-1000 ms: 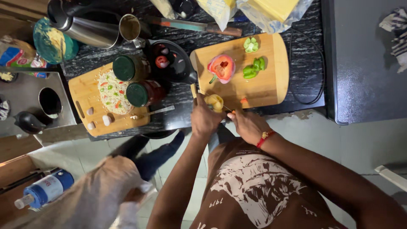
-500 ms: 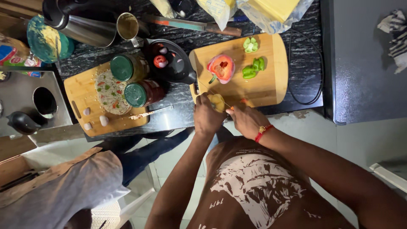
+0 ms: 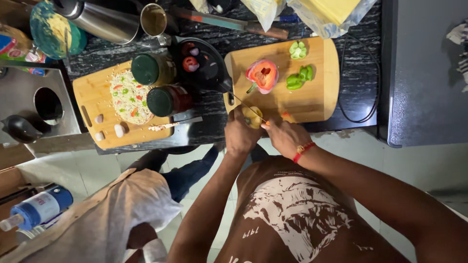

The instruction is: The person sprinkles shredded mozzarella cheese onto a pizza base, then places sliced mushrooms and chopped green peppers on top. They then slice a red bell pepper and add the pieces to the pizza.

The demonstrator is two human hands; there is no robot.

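Where fingers overlap: left hand (image 3: 240, 135) around half-hidden yellow piece (image 3: 253, 117), right hand (image 3: 285, 136) pinching knife (image 3: 247, 106).

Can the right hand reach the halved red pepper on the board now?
Probably yes: the right hand is at the board's near edge, and bare wood lies between it and the red pepper half.

We have a single view, from the camera on the person's head, looking almost straight down over their chest and forearms. The far edge of the dark counter (image 3: 292, 29) lies at the top of the frame, the pale floor (image 3: 390, 160) at the bottom, so we face the counter from its near side. We sit fairly high: both wooden cutting boards (image 3: 312, 102) fit in the frame, as does a second person's shoulder (image 3: 112, 214) at lower left. No other view overlaps it.
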